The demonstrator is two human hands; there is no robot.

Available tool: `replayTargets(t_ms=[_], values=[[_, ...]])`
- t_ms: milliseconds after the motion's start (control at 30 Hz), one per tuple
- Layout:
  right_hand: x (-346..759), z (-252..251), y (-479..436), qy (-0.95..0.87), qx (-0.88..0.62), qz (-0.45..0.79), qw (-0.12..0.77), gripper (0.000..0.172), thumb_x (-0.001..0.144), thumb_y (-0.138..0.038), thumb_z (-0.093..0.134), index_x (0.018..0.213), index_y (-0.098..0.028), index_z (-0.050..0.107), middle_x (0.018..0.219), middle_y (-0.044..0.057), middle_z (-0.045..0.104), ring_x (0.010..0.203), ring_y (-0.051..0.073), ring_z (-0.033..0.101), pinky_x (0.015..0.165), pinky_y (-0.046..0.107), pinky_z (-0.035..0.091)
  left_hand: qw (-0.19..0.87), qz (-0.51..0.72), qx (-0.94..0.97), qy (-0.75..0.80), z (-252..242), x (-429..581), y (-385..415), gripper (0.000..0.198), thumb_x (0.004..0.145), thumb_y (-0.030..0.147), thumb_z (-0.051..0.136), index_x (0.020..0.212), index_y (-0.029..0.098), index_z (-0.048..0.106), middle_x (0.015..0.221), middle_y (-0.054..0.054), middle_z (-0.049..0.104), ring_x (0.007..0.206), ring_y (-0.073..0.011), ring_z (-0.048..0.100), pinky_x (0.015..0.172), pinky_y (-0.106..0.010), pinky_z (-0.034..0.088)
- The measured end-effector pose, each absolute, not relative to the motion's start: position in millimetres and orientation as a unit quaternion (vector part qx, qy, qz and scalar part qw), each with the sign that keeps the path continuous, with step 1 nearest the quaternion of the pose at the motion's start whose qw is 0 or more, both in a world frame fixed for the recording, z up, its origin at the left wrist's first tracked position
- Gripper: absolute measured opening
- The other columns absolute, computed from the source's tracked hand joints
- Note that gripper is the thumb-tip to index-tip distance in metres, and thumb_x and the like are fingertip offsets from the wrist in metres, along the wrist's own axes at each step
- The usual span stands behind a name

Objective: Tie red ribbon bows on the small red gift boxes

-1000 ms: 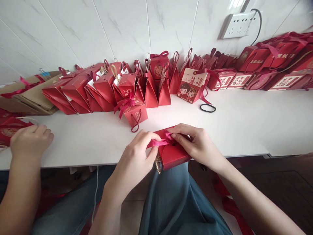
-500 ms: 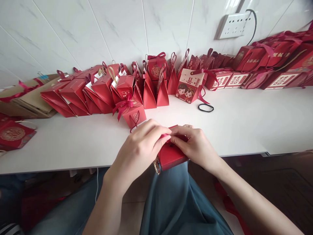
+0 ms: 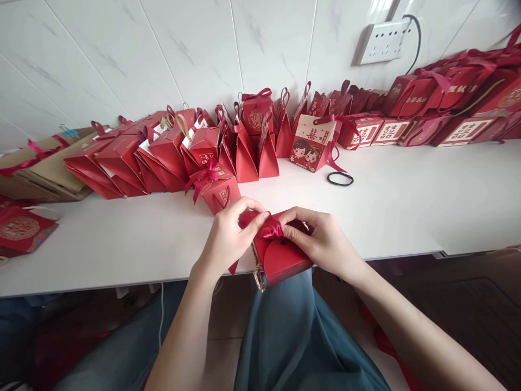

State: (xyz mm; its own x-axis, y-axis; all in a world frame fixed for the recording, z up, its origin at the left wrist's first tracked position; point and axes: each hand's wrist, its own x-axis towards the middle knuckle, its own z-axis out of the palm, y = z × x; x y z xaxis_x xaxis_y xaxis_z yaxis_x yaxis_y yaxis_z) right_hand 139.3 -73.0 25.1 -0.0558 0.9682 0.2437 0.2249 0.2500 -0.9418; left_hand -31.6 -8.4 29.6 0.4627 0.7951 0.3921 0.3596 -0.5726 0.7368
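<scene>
A small red gift box sits at the table's front edge, above my knee. On its top lies a shiny crimson ribbon, bunched into a loop. My left hand pinches the loop's left side between thumb and fingers. From the right, my right hand pinches the ribbon near its middle, the palm resting against the box. One ribbon tail hangs below my left hand. A twisted gold cord dangles at the box's left side. The far side of the box is partly hidden by my fingers.
Just beyond my left hand stands a red box with a bow. Several red gift boxes line the wall. A black hair tie lies near a box with cartoon figures. A white power strip is on the wall.
My left hand has drawn left and opened out the ribbon loop, which now shows plainly. My right hand stays nearly in place. The view has shifted slightly.
</scene>
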Motion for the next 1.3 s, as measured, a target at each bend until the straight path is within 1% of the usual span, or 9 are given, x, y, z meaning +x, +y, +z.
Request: replayTargets(t_ms=[233, 400, 567, 700, 967, 1067, 1133, 1233, 1300], values=[[137, 23, -73, -0.6, -0.497, 0.358, 0.515, 0.011, 0.086, -0.018, 0.055, 0.082, -0.017, 0.066, 0.081, 0.001, 0.07, 0.07, 0.011, 0.063, 0.065, 0.02, 0.048, 0.274, 0.33, 0.85, 0.306, 30, -30, -18, 0.008, 0.085, 0.014, 0.056, 0.081, 0.019, 0.062, 0.084, 0.0, 0.061, 0.087, -0.0137, 0.057, 0.08, -0.024, 0.045], [135, 23, -74, -0.581, -0.522, 0.324, 0.534, 0.008, 0.083, -0.016, 0.057, 0.079, -0.017, 0.064, 0.076, -0.001, 0.069, 0.069, 0.01, 0.062, 0.063, 0.019, 0.047, 0.283, 0.319, 0.851, 0.308, 32, -30, -24, 0.008, 0.084, 0.016, 0.058, 0.078, 0.019, 0.063, 0.086, 0.0, 0.062, 0.09, -0.0144, 0.055, 0.082, -0.025, 0.045], [134, 22, -76, -0.585, -0.538, 0.3, 0.527, 0.005, 0.082, -0.017, 0.059, 0.079, -0.018, 0.064, 0.076, -0.002, 0.067, 0.067, 0.009, 0.059, 0.062, 0.02, 0.046, 0.354, 0.298, 0.828, 0.318, 35, -28, -29, 0.007, 0.082, 0.021, 0.061, 0.086, 0.019, 0.066, 0.098, -0.002, 0.063, 0.1, -0.0178, 0.055, 0.091, -0.029, 0.043], [136, 23, -76, -0.592, -0.527, 0.305, 0.528, 0.006, 0.084, -0.018, 0.059, 0.079, -0.018, 0.063, 0.076, -0.002, 0.066, 0.069, 0.01, 0.06, 0.063, 0.02, 0.046, 0.406, 0.315, 0.783, 0.351, 30, -23, -30, 0.019, 0.089, 0.034, 0.055, 0.086, 0.022, 0.069, 0.101, -0.003, 0.061, 0.103, -0.018, 0.056, 0.092, -0.03, 0.043], [146, 21, -72, -0.607, -0.488, 0.358, 0.514, 0.012, 0.09, -0.021, 0.053, 0.083, -0.018, 0.062, 0.074, 0.0, 0.065, 0.07, 0.012, 0.061, 0.063, 0.023, 0.048, 0.499, 0.29, 0.747, 0.331, 25, -22, -25, 0.025, 0.091, 0.034, 0.051, 0.082, 0.026, 0.072, 0.113, -0.003, 0.058, 0.116, -0.0207, 0.049, 0.102, -0.033, 0.036], [146, 20, -75, -0.616, -0.503, 0.304, 0.524, 0.006, 0.089, -0.02, 0.053, 0.085, -0.019, 0.058, 0.08, 0.001, 0.065, 0.075, 0.014, 0.062, 0.068, 0.026, 0.049, 0.532, 0.285, 0.726, 0.329, 27, -23, -24, 0.026, 0.09, 0.033, 0.052, 0.075, 0.025, 0.072, 0.115, -0.003, 0.057, 0.117, -0.0219, 0.049, 0.102, -0.034, 0.035], [146, 20, -80, -0.637, -0.519, 0.237, 0.518, 0.004, 0.087, -0.018, 0.053, 0.085, -0.02, 0.056, 0.091, 0.004, 0.064, 0.088, 0.018, 0.062, 0.075, 0.031, 0.049, 0.534, 0.301, 0.713, 0.341, 27, -22, -25, 0.026, 0.089, 0.033, 0.053, 0.072, 0.024, 0.071, 0.113, -0.002, 0.058, 0.114, -0.0214, 0.051, 0.101, -0.033, 0.036], [146, 21, -90, -0.688, -0.533, 0.14, 0.473, 0.003, 0.084, -0.019, 0.057, 0.082, -0.02, 0.057, 0.104, 0.009, 0.06, 0.104, 0.024, 0.058, 0.084, 0.039, 0.047, 0.509, 0.326, 0.711, 0.358, 26, -20, -27, 0.025, 0.087, 0.034, 0.056, 0.069, 0.023, 0.07, 0.108, -0.002, 0.06, 0.108, -0.02, 0.053, 0.097, -0.031, 0.038], [146, 21, -95, -0.708, -0.54, 0.09, 0.446, 0.003, 0.084, -0.022, 0.06, 0.083, -0.02, 0.059, 0.105, 0.01, 0.059, 0.104, 0.025, 0.059, 0.086, 0.043, 0.046, 0.497, 0.331, 0.716, 0.36, 25, -19, -27, 0.026, 0.087, 0.034, 0.057, 0.068, 0.022, 0.069, 0.104, -0.002, 0.061, 0.105, -0.019, 0.054, 0.094, -0.03, 0.039]])
